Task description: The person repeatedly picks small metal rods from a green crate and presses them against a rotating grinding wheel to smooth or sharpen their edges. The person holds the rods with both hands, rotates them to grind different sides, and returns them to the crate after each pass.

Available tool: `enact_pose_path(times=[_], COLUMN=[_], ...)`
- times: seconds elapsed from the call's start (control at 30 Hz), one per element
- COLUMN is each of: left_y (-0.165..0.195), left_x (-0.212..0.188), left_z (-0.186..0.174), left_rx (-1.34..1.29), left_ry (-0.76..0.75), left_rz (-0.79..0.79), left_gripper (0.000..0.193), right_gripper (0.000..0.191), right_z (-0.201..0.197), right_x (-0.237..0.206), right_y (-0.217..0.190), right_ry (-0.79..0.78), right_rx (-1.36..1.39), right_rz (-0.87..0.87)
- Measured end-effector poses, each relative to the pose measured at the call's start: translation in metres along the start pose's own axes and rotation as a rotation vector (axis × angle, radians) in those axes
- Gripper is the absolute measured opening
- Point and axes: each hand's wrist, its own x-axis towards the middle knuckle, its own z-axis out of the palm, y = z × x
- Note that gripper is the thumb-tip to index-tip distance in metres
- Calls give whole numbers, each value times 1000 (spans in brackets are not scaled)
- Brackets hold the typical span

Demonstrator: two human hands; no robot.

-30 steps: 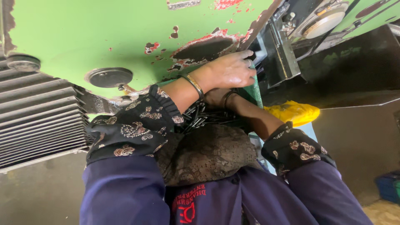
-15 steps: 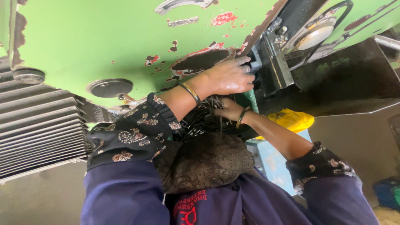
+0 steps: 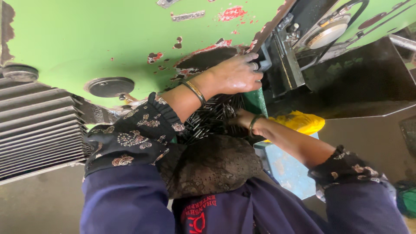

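A heap of small dark metal pins point(image 3: 210, 119) lies against the green machine point(image 3: 86, 43), just below its black fixture point(image 3: 281, 60). My left hand point(image 3: 236, 73) curls on that fixture, seemingly steadying me; my right hand point(image 3: 240, 118) digs among the pins, its grip hidden.

The left hand point(image 3: 236, 74) rests against the machine panel point(image 3: 108, 39), beside a metal bracket point(image 3: 286, 56). Below it, the right hand point(image 3: 240, 119) lies among metal pins point(image 3: 208, 119), left of a cloth point(image 3: 301, 122).
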Motion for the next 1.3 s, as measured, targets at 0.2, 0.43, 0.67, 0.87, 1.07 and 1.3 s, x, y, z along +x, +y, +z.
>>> enact_pose_path(times=[0.2, 0.43, 0.67, 0.87, 1.07, 1.3], left_y=[1, -1, 1, -1, -6, -13], left_x=[3, 8, 7, 1, -11, -23], left_z=[1, 0, -1, 1, -9, -22], left_rx=[-14, -1, -9, -28, -34, 88], left_ry=[-58, -26, -73, -64, -90, -35], left_rz=[47, 63, 65, 16, 79, 88], left_gripper=[14, 11, 12, 13, 17, 33], right_gripper=[55, 39, 26, 34, 41, 35], right_z=[-2, -3, -30, -17, -7, -40], right_x=[-11, 13, 51, 2, -14, -61], right_y=[12, 9, -40, -17, 12, 36], right_ry=[-64, 48, -1, -70, -101, -94], right_rx=[65, 100, 311, 141, 185, 863], right_rz=[-28, -5, -229, -48, -67, -207])
